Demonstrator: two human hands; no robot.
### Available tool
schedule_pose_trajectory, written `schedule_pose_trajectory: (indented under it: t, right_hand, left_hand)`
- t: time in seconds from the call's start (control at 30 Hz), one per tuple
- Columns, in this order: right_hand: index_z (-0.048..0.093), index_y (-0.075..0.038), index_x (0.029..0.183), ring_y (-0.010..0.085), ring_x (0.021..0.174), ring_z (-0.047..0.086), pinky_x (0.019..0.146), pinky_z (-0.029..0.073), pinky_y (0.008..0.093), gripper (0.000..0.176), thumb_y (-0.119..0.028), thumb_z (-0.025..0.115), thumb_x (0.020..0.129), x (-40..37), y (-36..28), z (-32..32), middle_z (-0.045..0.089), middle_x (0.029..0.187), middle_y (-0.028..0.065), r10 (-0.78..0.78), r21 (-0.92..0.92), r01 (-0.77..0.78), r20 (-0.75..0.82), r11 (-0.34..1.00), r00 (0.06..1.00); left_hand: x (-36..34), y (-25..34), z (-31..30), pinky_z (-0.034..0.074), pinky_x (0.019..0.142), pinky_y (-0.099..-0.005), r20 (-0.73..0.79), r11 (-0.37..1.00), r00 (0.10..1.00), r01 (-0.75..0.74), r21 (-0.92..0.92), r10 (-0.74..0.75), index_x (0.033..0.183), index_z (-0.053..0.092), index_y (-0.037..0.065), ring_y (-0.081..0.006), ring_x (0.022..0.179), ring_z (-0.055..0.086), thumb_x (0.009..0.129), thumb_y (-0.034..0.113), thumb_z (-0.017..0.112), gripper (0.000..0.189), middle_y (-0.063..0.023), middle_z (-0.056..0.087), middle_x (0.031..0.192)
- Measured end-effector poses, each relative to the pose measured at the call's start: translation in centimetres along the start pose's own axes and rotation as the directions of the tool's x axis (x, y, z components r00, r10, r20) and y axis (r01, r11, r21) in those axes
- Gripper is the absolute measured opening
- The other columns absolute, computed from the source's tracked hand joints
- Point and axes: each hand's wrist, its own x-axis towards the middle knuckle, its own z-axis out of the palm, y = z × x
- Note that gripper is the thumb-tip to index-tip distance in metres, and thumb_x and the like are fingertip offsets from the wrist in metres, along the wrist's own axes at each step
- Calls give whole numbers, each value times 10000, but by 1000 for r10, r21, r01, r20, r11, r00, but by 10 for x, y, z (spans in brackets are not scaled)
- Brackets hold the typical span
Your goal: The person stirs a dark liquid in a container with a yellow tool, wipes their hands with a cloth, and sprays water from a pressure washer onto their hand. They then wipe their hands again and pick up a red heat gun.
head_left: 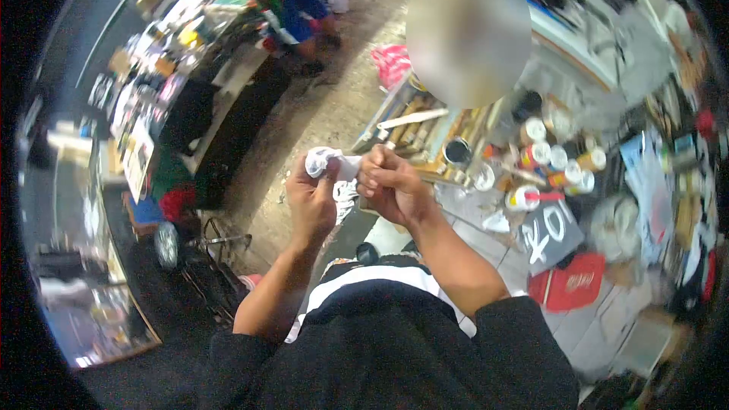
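Both my hands are raised in front of my chest. My left hand (311, 201) is closed on a crumpled white cloth (322, 159), which bunches up over the fingers and thumb. A strip of the same cloth runs across to my right hand (391, 186), whose fingers are curled around its end. More white material (344, 196) shows below and between the hands.
To the right is a wooden rack (414, 137) with a dark-filled cup (457, 152). Paint bottles (558, 158), a dark lettered board (548, 234) and a red item (566, 282) lie on the tiles. A person (292, 11) stands by the cluttered table (163, 68).
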Motion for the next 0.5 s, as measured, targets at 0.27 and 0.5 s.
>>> schedule_pose_trajectory:
  t: [0.27,0.5]
  right_hand:
    - [449,-65,819,125,568,445,559,387,264,96,-37,535,788,-107,-59,-101,437,657,20,-361,-242,286,-373,927,854]
    - [456,-75,821,123,537,407,513,357,271,103,-1,509,775,-269,-71,-158,413,634,20,-672,-361,638,-654,680,346]
  left_hand:
    - [-19,-104,99,437,622,-226,427,972,884,105,212,-188,963,573,15,-79,720,533,866,90,558,124,-10,603,856]
    - [-70,-199,227,468,703,-344,652,858,634,36,512,-416,1029,508,19,-261,792,606,743,198,688,382,-153,620,894]
